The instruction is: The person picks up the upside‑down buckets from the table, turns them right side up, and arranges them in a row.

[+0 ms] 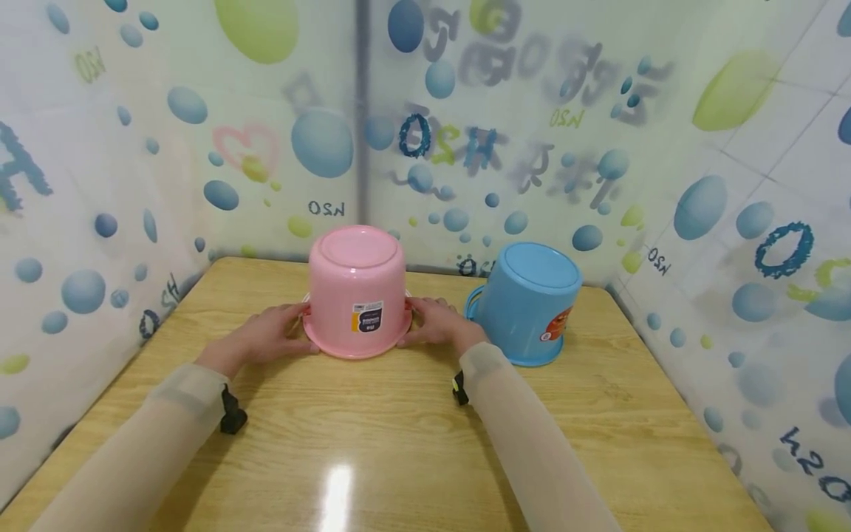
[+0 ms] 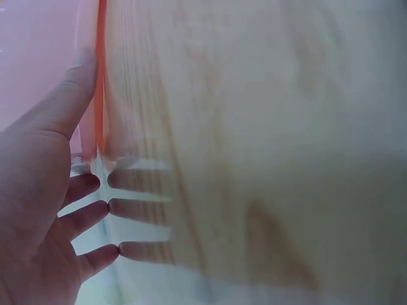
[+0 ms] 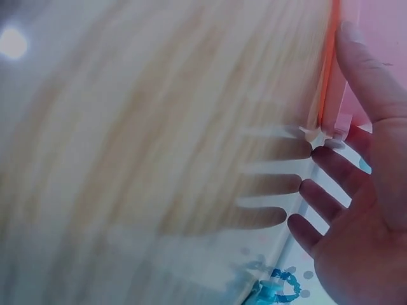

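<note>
A pink bucket point(image 1: 355, 295) stands upside down on the wooden table point(image 1: 385, 436), its label facing me. My left hand point(image 1: 269, 334) holds its left side low by the rim, and my right hand point(image 1: 439, 323) holds the right side likewise. In the left wrist view the thumb point(image 2: 76, 89) lies along the bucket's wall near the rim, while spread fingers point(image 2: 86, 219) reach down to the glossy tabletop. The right wrist view shows the same grip mirrored, thumb point(image 3: 365, 76) on the pink wall. Each index finger is partly hidden.
Just right of my right hand, a blue bucket point(image 1: 532, 303) also stands upside down, slightly tilted in view, with its handle point(image 1: 473, 301) on the left. Patterned curtain walls point(image 1: 459, 133) with printed bubbles and letters enclose the table's back and sides.
</note>
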`<state>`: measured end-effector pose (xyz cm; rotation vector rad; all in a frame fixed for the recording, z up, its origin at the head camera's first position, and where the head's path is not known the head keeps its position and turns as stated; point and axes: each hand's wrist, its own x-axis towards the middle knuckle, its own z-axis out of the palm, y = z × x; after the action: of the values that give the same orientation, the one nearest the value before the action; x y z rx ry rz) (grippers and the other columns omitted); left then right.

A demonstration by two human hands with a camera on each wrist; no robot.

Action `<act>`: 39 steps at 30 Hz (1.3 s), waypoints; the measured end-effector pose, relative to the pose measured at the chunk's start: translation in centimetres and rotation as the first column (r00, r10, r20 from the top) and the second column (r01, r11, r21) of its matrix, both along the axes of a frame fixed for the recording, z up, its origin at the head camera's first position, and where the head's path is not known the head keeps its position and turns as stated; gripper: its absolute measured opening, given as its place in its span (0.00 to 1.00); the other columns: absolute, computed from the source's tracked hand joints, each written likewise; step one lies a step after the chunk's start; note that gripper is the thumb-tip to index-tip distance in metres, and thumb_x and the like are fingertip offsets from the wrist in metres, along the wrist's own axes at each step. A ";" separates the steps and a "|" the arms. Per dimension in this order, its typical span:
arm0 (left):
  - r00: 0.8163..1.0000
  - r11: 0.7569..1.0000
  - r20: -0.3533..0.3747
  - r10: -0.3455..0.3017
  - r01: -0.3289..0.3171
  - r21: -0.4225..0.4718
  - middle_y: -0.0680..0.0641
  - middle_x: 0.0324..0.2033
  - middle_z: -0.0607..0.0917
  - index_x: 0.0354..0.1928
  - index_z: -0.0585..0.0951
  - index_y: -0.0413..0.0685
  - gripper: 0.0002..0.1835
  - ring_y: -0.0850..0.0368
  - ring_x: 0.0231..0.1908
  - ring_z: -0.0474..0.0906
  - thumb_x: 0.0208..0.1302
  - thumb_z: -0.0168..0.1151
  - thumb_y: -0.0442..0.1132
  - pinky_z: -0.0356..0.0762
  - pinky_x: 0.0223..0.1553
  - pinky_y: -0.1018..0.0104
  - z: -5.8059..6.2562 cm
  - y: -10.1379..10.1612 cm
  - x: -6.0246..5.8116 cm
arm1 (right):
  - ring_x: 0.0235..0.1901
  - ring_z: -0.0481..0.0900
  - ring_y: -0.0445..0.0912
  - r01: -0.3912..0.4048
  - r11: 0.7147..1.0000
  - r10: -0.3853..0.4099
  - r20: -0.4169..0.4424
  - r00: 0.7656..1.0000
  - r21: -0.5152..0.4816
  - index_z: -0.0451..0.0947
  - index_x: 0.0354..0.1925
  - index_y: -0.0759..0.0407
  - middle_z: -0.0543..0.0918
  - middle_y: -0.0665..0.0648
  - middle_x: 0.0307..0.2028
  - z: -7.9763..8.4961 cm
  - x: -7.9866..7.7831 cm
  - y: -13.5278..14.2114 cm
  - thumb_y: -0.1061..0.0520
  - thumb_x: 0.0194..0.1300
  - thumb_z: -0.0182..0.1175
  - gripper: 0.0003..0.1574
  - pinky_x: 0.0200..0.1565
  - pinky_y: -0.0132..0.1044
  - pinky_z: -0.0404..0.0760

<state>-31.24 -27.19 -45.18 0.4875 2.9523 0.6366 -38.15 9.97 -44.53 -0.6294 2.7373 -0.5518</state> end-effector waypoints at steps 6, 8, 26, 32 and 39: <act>1.000 0.999 0.003 -0.016 0.016 0.041 0.24 0.80 0.67 0.86 0.61 0.41 0.59 0.21 0.78 0.64 0.68 0.71 0.71 0.63 0.77 0.24 0.2 -0.1 0.3 | 0.83 0.59 0.59 -0.003 1.000 0.003 0.008 1.000 -0.026 0.57 0.88 0.36 0.64 0.51 0.86 -0.1 0.0 0.2 0.23 0.61 0.76 0.67 0.85 0.65 0.56; 1.000 0.998 0.015 -0.012 0.011 0.061 0.25 0.81 0.65 0.87 0.59 0.43 0.58 0.20 0.78 0.63 0.69 0.70 0.71 0.62 0.77 0.23 0.3 -0.3 0.4 | 0.84 0.59 0.59 0.004 0.999 -0.003 0.019 1.000 -0.046 0.57 0.88 0.35 0.64 0.51 0.86 0.0 0.0 0.2 0.23 0.61 0.76 0.68 0.85 0.65 0.57; 1.000 0.985 0.006 -0.008 0.007 0.172 0.27 0.85 0.56 0.88 0.59 0.46 0.51 0.20 0.82 0.54 0.76 0.65 0.65 0.56 0.79 0.21 0.6 -0.9 1.3 | 0.86 0.59 0.57 0.006 0.966 0.023 0.111 0.994 -0.260 0.57 0.87 0.30 0.62 0.46 0.87 0.9 0.8 1.5 0.30 0.69 0.73 0.58 0.84 0.64 0.60; 1.000 0.966 -0.020 -0.010 0.015 0.257 0.30 0.85 0.59 0.88 0.60 0.46 0.46 0.23 0.84 0.53 0.79 0.64 0.61 0.58 0.78 0.22 0.4 -0.9 1.4 | 0.82 0.68 0.59 0.007 0.958 0.013 0.071 0.997 -0.287 0.63 0.86 0.32 0.68 0.49 0.84 0.9 0.8 1.5 0.34 0.74 0.71 0.50 0.82 0.65 0.65; 0.990 0.934 -0.140 -0.014 0.063 0.353 0.34 0.85 0.63 0.87 0.61 0.48 0.39 0.26 0.83 0.56 0.84 0.62 0.50 0.61 0.76 0.20 0.6 -0.8 1.6 | 0.80 0.70 0.58 0.044 0.952 -0.029 0.055 0.998 -0.301 0.63 0.85 0.28 0.70 0.48 0.83 0.9 1.0 1.4 0.31 0.77 0.65 0.45 0.80 0.64 0.70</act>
<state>-29.59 -27.98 -44.57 0.6381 2.9459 1.1910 -37.20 11.36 -43.63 -0.6242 2.6428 -0.9955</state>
